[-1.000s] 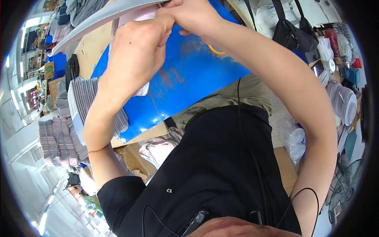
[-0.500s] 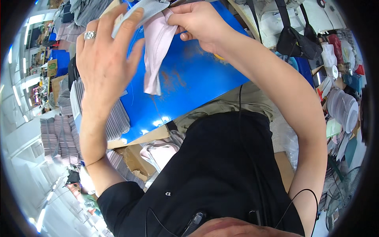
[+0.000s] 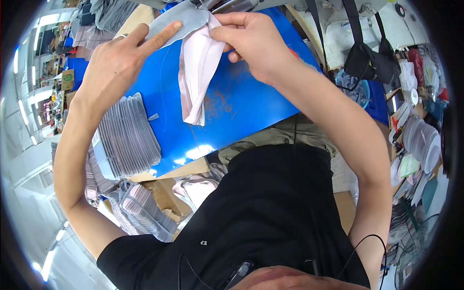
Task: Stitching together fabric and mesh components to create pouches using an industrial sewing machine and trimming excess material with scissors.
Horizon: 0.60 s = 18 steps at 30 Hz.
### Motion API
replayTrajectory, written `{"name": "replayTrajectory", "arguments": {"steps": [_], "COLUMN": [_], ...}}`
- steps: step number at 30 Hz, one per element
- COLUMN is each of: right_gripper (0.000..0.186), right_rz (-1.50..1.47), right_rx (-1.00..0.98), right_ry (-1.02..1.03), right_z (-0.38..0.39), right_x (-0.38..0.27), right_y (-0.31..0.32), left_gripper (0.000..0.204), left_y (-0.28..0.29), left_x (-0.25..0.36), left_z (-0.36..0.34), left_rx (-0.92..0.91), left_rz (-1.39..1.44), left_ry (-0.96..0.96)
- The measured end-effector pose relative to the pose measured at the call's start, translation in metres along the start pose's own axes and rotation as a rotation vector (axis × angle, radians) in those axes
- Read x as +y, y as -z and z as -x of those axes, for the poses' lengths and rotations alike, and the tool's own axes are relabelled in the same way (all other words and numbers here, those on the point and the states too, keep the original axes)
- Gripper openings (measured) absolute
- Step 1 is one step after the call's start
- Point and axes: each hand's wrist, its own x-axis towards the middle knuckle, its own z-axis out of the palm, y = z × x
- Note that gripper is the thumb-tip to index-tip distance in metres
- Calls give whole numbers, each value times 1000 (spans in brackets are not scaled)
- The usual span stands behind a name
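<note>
At the far edge of the blue work surface (image 3: 241,92), my left hand (image 3: 113,60) lies on a grey, finely ribbed fabric piece (image 3: 186,21), one finger stretched along it and the others curled at its left end. My right hand (image 3: 253,46) pinches the upper right edge of a pale pink fabric piece (image 3: 199,67), where it meets the grey one. The pink piece hangs toward me in folds over the blue surface. Whether the two pieces are joined cannot be made out. A metal machine part (image 3: 234,6) sits just beyond my hands, mostly cut off.
A tied stack of grey and pink pieces (image 3: 128,137) stands at the surface's left edge. More bundles (image 3: 140,205) lie below it, next to a cardboard box (image 3: 166,195). A black bag (image 3: 365,63) hangs at the far right, near white spools (image 3: 420,137).
My left hand has come down onto the grey piece, its fingers drawn in from being spread. The left elbow has swung outward, uncovering the stack. The pink piece has shifted slightly right and spread wider.
</note>
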Motion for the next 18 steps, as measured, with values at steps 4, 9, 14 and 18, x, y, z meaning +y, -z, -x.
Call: {"name": "replayTrajectory", "arguments": {"steps": [4,9,14,18], "right_gripper": [34,30,27,26], "right_rz": [-106,-144,-182,-175], "right_rx": [20,37,59,97], "right_ry": [-21,-93,-59,-41], "right_z": [5,1,-9,-12], "right_x": [-3,-7,-3,1], "right_y": [-4,-5,-12,-12], "left_gripper": [79,80,76,68], "left_y": [12,24,24,33], "left_x": [6,10,23,42], "left_z": [1,-5,-12,-17], "left_rx": [-9,-19,27,37], "left_rz": [17,-55,-14,26], "left_ry": [6,-45,43,150]}}
